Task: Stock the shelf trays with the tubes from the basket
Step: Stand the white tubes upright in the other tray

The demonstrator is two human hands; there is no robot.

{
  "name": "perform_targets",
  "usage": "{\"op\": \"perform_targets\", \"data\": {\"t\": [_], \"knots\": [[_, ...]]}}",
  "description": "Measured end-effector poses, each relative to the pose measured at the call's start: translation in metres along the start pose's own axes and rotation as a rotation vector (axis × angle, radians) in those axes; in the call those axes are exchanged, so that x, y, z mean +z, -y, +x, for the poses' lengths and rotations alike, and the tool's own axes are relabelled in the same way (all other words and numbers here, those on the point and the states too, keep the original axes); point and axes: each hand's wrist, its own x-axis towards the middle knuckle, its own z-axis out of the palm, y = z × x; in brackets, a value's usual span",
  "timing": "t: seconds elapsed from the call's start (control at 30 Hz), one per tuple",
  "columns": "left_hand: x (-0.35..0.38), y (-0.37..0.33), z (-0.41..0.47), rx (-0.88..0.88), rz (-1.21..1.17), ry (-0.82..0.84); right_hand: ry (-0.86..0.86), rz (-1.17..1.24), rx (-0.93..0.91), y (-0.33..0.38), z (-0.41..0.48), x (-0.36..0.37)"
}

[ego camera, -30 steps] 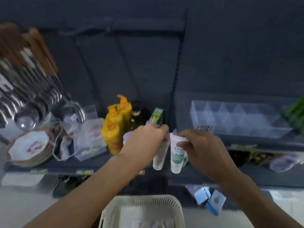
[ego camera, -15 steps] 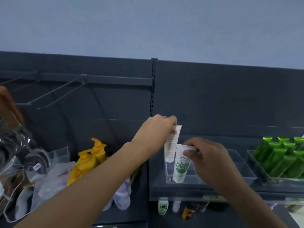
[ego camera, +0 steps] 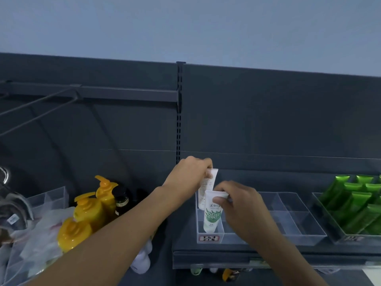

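My left hand [ego camera: 188,175] grips the top of a white tube [ego camera: 207,185] that hangs cap down over the left end of a clear divided shelf tray [ego camera: 296,228]. Just in front of it, my right hand [ego camera: 241,205] pinches the flat end of a white tube with a green leaf print [ego camera: 212,218]. That tube's lower end sits inside the tray's front left compartment. The basket is out of view.
A second clear tray [ego camera: 334,228] at the right holds several green tubes [ego camera: 358,205]. Yellow pump bottles [ego camera: 90,211] and a dark bottle [ego camera: 121,200] stand on the lower shelf at left, beside plastic-bagged goods [ego camera: 39,238]. Bare metal hooks [ego camera: 37,106] jut out at upper left.
The view has tilted up from the basket to the upper shelf. Both hands carried their tubes to the clear tray, and the green-print tube has gone down into the front left compartment.
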Motion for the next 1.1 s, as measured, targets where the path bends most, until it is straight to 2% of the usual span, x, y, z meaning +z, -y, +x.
{"op": "perform_targets", "data": {"t": [0.23,0.4,0.63,0.73,0.83,1.1], "knots": [[0.002,0.003,-0.010,-0.023,-0.077,-0.033,0.049,-0.079,0.026,-0.001,-0.003,0.006],[0.003,0.002,-0.014,0.018,-0.017,-0.045,0.086,-0.118,0.029,0.004,-0.004,0.003],[-0.009,0.009,-0.044,0.006,-0.054,-0.167,-0.085,-0.226,-0.064,0.021,-0.010,-0.007],[-0.016,0.020,-0.073,-0.023,-0.059,-0.243,-0.150,-0.262,-0.136,0.038,-0.016,-0.004],[-0.022,0.032,-0.114,-0.049,-0.065,-0.252,-0.167,-0.241,-0.203,0.061,-0.028,0.010],[0.016,0.080,-0.256,-0.081,-0.018,-0.099,0.029,-0.117,-0.267,0.099,-0.091,0.108]]}}
